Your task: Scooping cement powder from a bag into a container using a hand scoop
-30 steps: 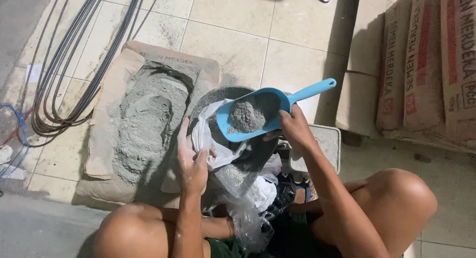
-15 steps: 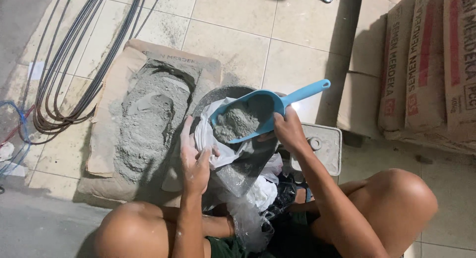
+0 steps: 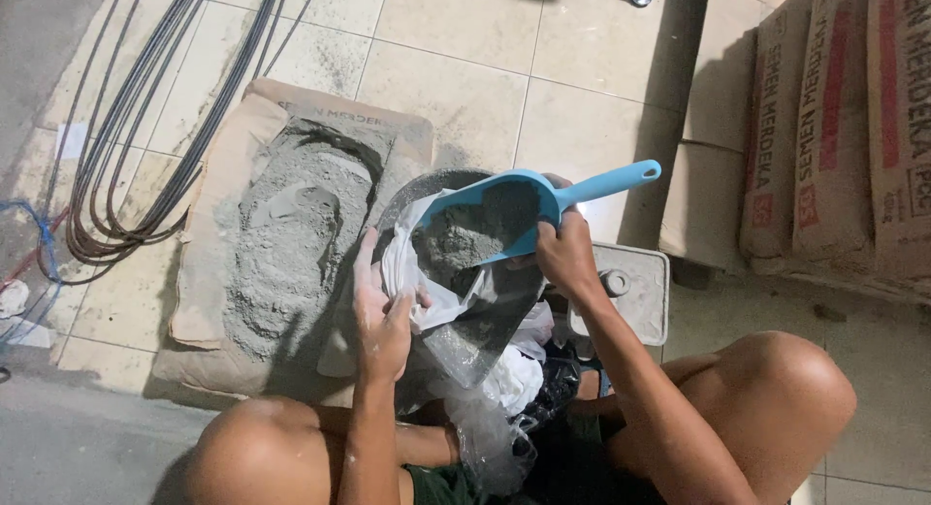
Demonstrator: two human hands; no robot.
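Left hand [image 3: 380, 316] seemingly pinching, right hand [image 3: 565, 256] in closed grip.

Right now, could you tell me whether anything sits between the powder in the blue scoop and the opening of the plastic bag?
Nothing visible does. The right hand tilts the blue scoop directly over the clear plastic bag, whose mouth the left hand holds open; the grey powder already reaches the scoop's lip.

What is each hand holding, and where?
Right hand grips the blue scoop by its handle base; left hand holds the plastic bag by its rim.
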